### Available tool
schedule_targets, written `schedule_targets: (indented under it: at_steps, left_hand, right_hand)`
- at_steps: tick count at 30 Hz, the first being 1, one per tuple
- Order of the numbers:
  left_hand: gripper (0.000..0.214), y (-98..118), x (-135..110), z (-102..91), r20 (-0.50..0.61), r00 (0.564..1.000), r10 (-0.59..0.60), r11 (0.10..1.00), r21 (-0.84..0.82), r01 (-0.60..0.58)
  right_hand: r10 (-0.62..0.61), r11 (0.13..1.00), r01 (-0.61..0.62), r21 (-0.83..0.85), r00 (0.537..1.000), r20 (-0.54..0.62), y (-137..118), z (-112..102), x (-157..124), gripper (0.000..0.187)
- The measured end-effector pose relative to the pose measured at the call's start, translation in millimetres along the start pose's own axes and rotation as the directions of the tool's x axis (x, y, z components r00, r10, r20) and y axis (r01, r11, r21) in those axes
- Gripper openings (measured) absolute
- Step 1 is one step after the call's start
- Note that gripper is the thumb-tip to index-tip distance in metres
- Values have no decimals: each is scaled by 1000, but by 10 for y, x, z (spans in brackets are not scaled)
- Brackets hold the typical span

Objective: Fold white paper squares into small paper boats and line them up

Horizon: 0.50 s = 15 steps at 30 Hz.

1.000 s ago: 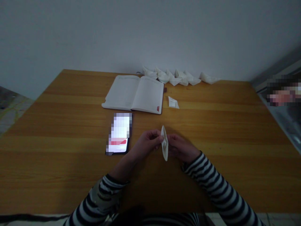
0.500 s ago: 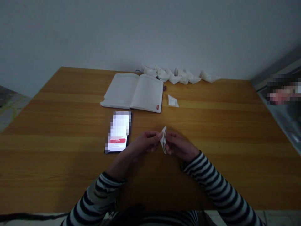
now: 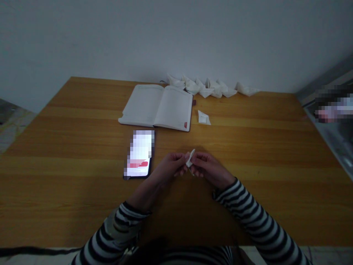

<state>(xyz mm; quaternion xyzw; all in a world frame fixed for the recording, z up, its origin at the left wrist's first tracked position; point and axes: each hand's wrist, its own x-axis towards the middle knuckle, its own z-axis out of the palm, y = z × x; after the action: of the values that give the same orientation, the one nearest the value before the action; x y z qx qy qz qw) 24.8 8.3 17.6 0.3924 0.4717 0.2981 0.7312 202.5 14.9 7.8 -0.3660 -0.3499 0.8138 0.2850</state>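
Between my two hands is a small piece of folded white paper (image 3: 190, 159), held above the table. My left hand (image 3: 173, 165) pinches its left side with thumb and fingers. From the right, my right hand (image 3: 207, 166) grips the other side, its thumb pressed against the paper. Fingers cover much of the paper, so its full shape is hidden. Beyond my hands, another folded white paper piece (image 3: 204, 118) lies flat on the wood. Several folded white paper boats (image 3: 204, 88) stand in a row against the wall.
An open notebook (image 3: 142, 105) lies behind a phone (image 3: 140, 154) with a lit screen, left of my hands. The wooden table (image 3: 261, 147) meets a pale wall (image 3: 176, 36) at its back edge. A blurred-out patch shows at the far right.
My right thumb has come over onto the paper, which now shows less between my hands and leans to the right at its top.
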Motion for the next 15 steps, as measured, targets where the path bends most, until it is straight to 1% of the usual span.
schedule_targets:
  at_steps: [2,4,5,7,9,11,13,15]
  left_hand:
    - [52,-18,10,11,-24,1000,16,1000,3,-16]
    - [47,-36,16,31,-88,991,97,995,-3,-97]
    - [44,-43,16,44,-125,979,160,987,14,-159]
    - [34,-46,6,69,-180,935,304,951,115,-287]
    - [24,-40,-13,91,-186,894,408,903,229,-364]
    - [19,-30,-34,106,-159,884,439,877,288,-384]
    - [18,-19,-48,115,-135,885,446,863,328,-384]
    - [19,-9,-54,120,-137,872,470,830,405,-383]
  right_hand:
    - [-10,1000,10,17,1000,-19,7,8,5,29]
    - [-26,998,28,50,999,-47,17,15,15,29]
    - [-32,997,36,67,998,-60,21,17,21,30]
    - [-46,993,54,101,995,-84,26,19,32,30]
    - [-59,989,71,127,993,-98,25,20,36,30]
    - [-72,987,86,136,992,-105,21,21,33,30]
    - [-83,987,97,125,990,-112,19,23,28,31]
    - [-104,990,114,86,988,-118,17,21,24,33]
